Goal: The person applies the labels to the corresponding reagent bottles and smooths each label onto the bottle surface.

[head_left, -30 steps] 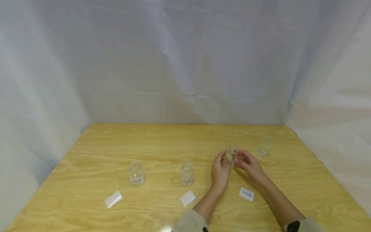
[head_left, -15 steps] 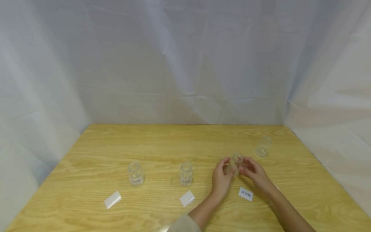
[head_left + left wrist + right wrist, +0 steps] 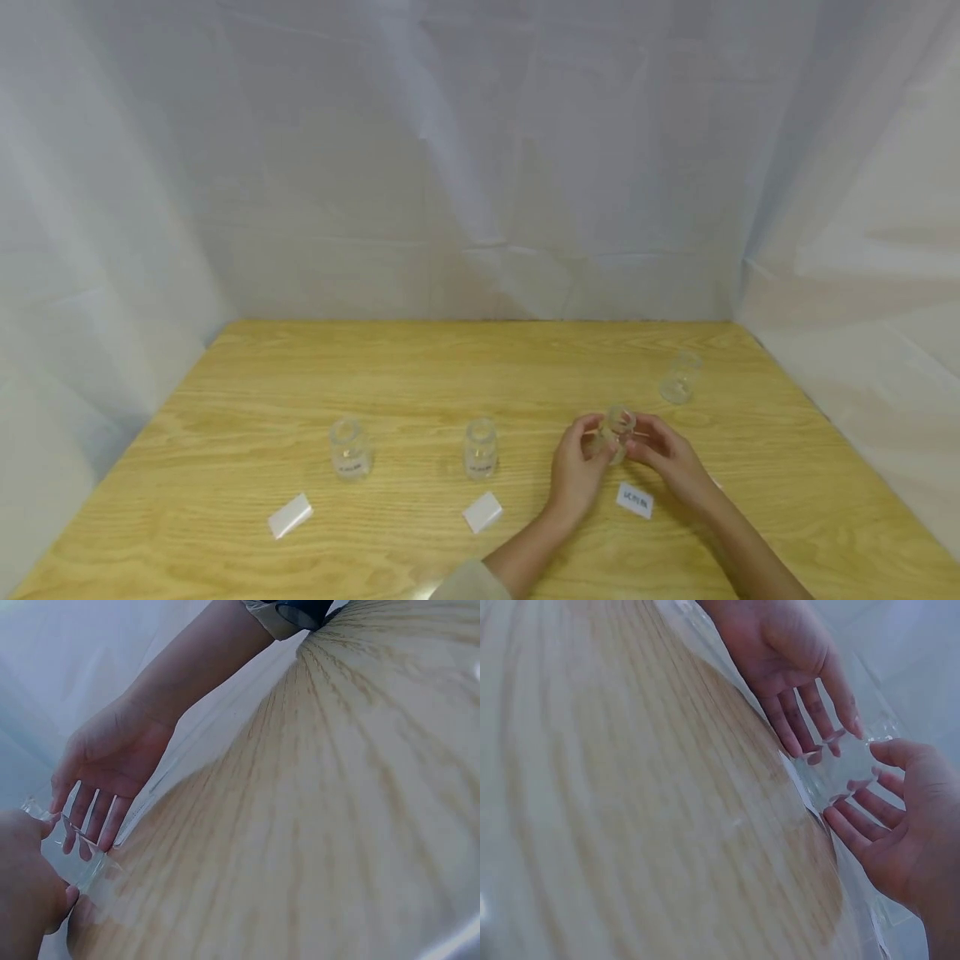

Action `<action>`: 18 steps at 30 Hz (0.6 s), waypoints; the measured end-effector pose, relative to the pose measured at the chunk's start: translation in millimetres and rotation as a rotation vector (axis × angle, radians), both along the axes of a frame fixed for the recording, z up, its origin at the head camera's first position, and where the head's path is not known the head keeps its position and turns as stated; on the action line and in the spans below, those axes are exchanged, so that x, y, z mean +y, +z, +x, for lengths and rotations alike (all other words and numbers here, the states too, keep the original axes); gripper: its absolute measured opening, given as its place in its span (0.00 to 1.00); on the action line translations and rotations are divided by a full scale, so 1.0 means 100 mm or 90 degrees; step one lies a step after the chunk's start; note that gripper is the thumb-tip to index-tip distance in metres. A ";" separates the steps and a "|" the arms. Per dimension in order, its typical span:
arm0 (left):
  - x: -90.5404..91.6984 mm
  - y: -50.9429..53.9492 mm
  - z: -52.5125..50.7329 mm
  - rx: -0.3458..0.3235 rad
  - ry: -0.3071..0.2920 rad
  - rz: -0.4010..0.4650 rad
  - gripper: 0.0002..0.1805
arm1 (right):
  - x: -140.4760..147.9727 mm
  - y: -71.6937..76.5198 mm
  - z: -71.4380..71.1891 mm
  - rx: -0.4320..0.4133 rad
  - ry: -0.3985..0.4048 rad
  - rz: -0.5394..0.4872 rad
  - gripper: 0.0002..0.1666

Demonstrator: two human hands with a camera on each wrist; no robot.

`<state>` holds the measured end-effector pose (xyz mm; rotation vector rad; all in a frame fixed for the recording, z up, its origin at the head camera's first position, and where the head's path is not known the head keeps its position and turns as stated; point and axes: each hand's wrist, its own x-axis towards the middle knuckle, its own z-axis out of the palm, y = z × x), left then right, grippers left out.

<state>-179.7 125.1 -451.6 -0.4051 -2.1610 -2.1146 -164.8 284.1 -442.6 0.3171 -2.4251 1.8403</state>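
From the head view, my left hand [image 3: 576, 482] and right hand [image 3: 677, 467] pinch a glass jar [image 3: 619, 421] between thumbs and fingers; I can't tell whether its base meets the tabletop [image 3: 450, 367]. By my judgement, I'm halfway through labelling: the left jar [image 3: 350, 454] and middle jar [image 3: 481, 452] already bear printed labels, with a blank white card [image 3: 290, 516] and another blank card [image 3: 482, 512] in front of them. The held jar and the far-right jar [image 3: 681, 381] seem left to do; a printed card [image 3: 634, 500] lies just in front of my hands. The wooden surface is pale yellow, enclosed by creased white sheeting [image 3: 562, 125].

From my left wrist, the glass shows between both hands, the wood grain stretching away.

From my right wrist, I see fingertips through clear glass, no label visible, and pale sheeting behind.
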 end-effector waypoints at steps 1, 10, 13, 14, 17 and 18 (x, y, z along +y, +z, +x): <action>0.00 0.00 0.00 0.002 0.000 -0.005 0.19 | 0.00 0.00 0.00 0.001 0.002 -0.001 0.25; -0.03 0.01 0.06 0.031 0.046 -0.062 0.22 | 0.04 0.00 0.07 0.048 -0.012 0.022 0.25; -0.06 0.01 0.11 0.035 0.051 -0.064 0.21 | 0.07 0.01 0.13 0.071 -0.026 0.039 0.22; -0.07 0.01 0.12 0.038 0.046 -0.067 0.20 | 0.08 0.01 0.15 0.075 -0.028 0.050 0.21; -0.12 0.00 0.18 0.050 0.007 -0.107 0.16 | 0.11 0.02 0.22 0.071 -0.028 0.106 0.18; -0.14 0.00 0.20 0.061 -0.010 -0.136 0.15 | 0.12 0.02 0.24 0.064 -0.022 0.123 0.18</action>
